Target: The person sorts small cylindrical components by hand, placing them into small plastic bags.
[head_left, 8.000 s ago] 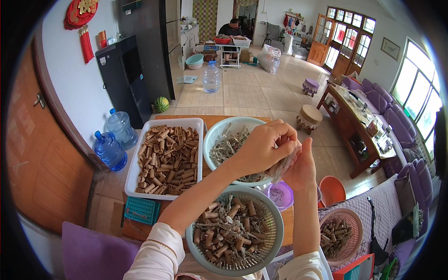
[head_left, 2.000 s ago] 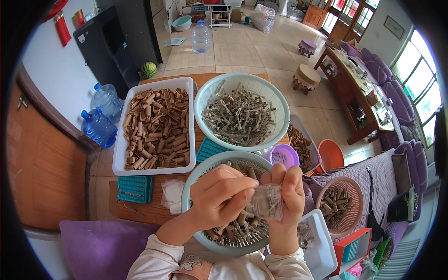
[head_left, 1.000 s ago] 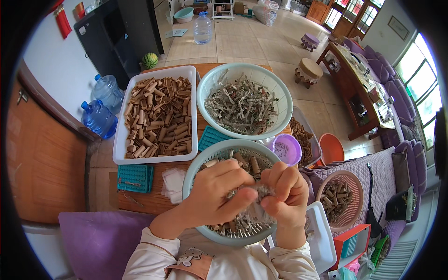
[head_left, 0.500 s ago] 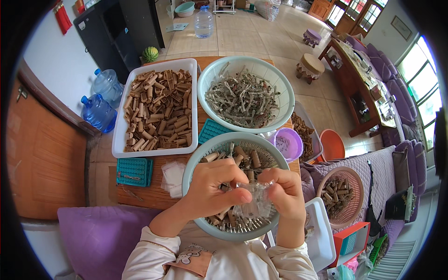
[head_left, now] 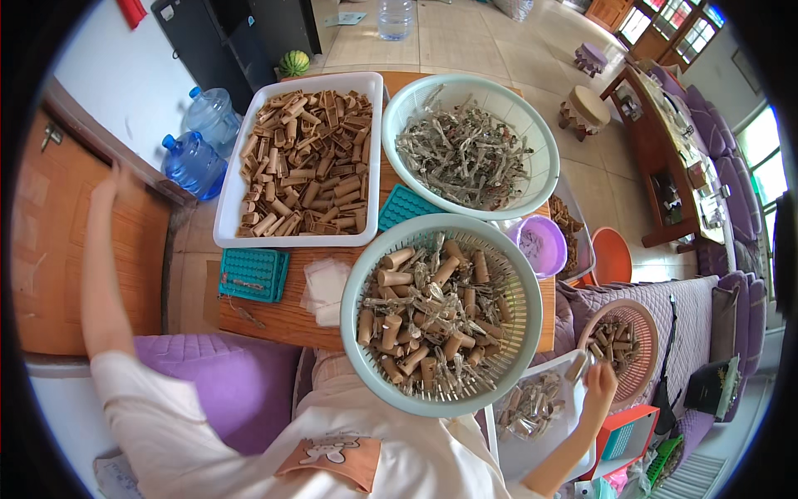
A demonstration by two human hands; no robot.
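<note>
My right hand (head_left: 600, 382) reaches low to the right over a white tray (head_left: 532, 453) of filled packets and pinches a small clear packet (head_left: 576, 367) at its fingertips. My left hand (head_left: 114, 178) is stretched far out to the left against the wooden door (head_left: 50, 274), fingers apart and holding nothing. In front of me, on my lap, sits a pale green round basket (head_left: 357, 328) with brown tubes and grey dried strips mixed in it.
On the wooden table (head_left: 274, 316) are a white tray of brown tubes (head_left: 229, 208), a second green basket of grey strips (head_left: 544, 158), two teal moulds (head_left: 253, 274), clear bags (head_left: 326, 287) and a purple bowl (head_left: 559, 249). Water jugs (head_left: 193, 162) stand at the left.
Both hands left the packet they worked over the basket. The right hand carried it down to the right-hand white tray. The left arm swung out to the door.
</note>
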